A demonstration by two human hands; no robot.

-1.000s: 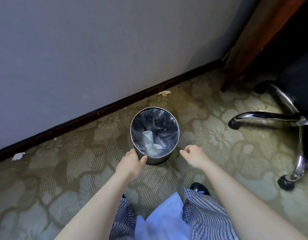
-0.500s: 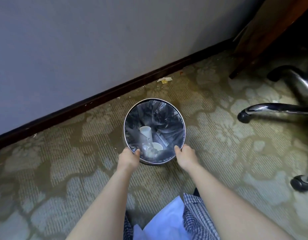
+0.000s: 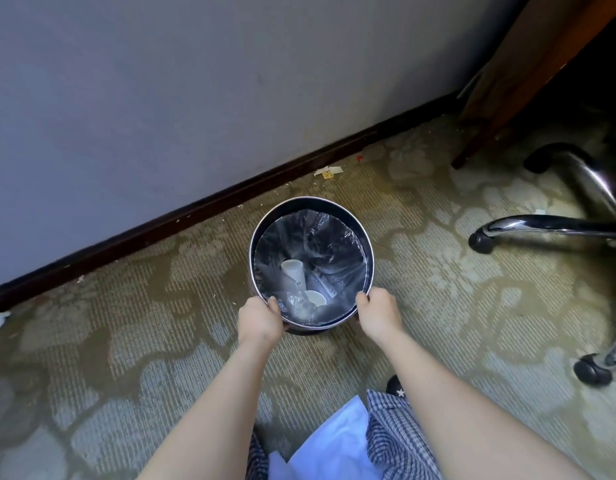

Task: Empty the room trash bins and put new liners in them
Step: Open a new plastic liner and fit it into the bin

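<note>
One metal trash bin (image 3: 310, 204), round, w/ dark liner (image 3: 334, 244) inside; stands by baseboard (image 3: 195, 211) on patterned carpet (image 3: 126, 323), chair base (image 3: 556, 225) well to R. Contents incl. white paper cup (image 3: 293, 270) w/ small dark mark, too small to read. L hand (image 3: 260, 322) & R hand (image 3: 377, 315), arms extended fwd, grip near rim: thumbs hooked over rim, fingers curled under outside wall; bin sits between both hands.

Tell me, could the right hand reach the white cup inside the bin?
Probably yes: the right hand grips the bin at its rim, the top is open, and nothing covers the white cup.
</note>
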